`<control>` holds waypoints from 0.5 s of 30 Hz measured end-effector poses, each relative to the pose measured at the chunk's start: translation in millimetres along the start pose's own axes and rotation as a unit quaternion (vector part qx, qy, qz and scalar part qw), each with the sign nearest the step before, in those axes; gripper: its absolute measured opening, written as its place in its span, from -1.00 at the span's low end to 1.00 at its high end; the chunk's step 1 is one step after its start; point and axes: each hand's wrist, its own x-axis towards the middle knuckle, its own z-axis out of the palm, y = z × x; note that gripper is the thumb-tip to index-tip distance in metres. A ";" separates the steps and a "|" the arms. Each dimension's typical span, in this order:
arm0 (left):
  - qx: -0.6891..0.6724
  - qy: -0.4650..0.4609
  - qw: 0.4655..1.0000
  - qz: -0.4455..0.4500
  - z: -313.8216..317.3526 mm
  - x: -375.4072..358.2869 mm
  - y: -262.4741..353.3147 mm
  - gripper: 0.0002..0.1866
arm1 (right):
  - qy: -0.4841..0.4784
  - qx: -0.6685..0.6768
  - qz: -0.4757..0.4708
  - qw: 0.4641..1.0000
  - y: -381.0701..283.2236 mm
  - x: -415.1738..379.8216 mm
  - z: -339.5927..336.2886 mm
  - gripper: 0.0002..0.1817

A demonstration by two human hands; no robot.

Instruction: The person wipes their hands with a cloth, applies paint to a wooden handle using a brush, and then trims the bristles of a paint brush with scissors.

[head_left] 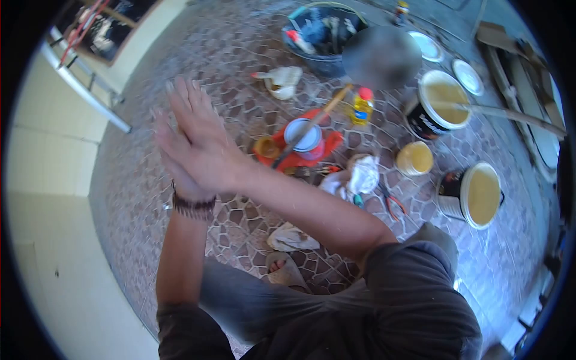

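Note:
My right hand (207, 141) lies flat against my left hand (175, 150), their palms together and fingers stretched out, somewhat blurred. A dark beaded bracelet (193, 207) circles my left wrist. Nothing shows between the palms, though the space there is hidden. To the right of the hands, a paint can (303, 135) stands on a red-orange plastic sheet (282, 157), beside a small amber jar (266, 148). A long wooden-handled tool (318, 117) lies across the can.
Two paint buckets (443, 99) (480, 195), a tan tub (414, 158) and a yellow bottle (362, 107) stand on the patterned floor. Pliers (393, 203) and white rags (362, 174) lie nearby. A dark bucket (324, 57) is farther back; a ladder (90, 84) leans left.

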 end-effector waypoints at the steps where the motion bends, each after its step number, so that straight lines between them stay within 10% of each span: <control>1: -0.019 0.004 1.000 -0.004 10.7 0.6 -19.2 -0.23 | -0.032 0.004 0.043 0.999 9.8 10.2 -9.3 -0.18; 3: 0.419 0.266 0.862 -0.102 58.9 -4.5 -54.9 -0.31 | 0.030 0.017 0.091 0.995 26.5 28.7 -28.6 -0.18; 9: 0.572 0.191 0.759 -0.246 23.4 -43.0 -16.6 -0.40 | 0.327 0.067 0.147 0.931 67.8 30.5 -73.9 -0.51; 11: 0.557 0.159 0.770 -0.267 6.4 -50.5 -18.4 -0.44 | 0.340 -0.019 0.121 0.932 71.5 34.7 -91.7 -0.56; 13: 0.753 0.125 0.595 -0.252 -2.0 -50.5 -34.9 -0.63 | 0.252 -0.200 0.073 0.944 60.9 46.2 -127.1 -0.62; 15: 0.731 0.051 0.642 -0.226 -9.8 -43.6 -72.2 -0.69 | 0.071 -0.417 0.061 0.904 35.2 58.1 -188.0 -0.68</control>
